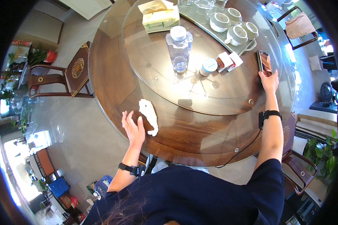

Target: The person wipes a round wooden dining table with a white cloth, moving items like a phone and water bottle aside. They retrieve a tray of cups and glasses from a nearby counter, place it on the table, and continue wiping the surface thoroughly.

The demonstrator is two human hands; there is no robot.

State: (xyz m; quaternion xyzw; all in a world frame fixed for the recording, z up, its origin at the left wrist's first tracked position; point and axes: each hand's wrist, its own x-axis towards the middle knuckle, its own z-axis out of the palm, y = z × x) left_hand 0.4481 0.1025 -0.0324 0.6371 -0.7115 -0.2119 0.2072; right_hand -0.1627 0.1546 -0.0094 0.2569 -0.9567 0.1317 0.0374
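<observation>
At the right side of the round table, my right hand (270,80) grips the lower end of a dark smartphone (264,63), its lit screen facing up. The phone is over the glass turntable's right edge. My left hand (133,129) is at the table's near left edge, fingers apart and holding nothing. Just beside it lies a crumpled white cloth or tissue (149,115), apart from the fingers as far as I can see. Both wrists wear black straps, and a thin cable runs from the right one.
On the glass turntable (157,92) stand a clear water bottle (179,52), a tissue pack (160,20), a small white-lidded jar (208,67) and two small boxes (224,61). Behind them a tray (204,28) carries upturned cups (236,35). Wooden chairs (77,71) surround the table.
</observation>
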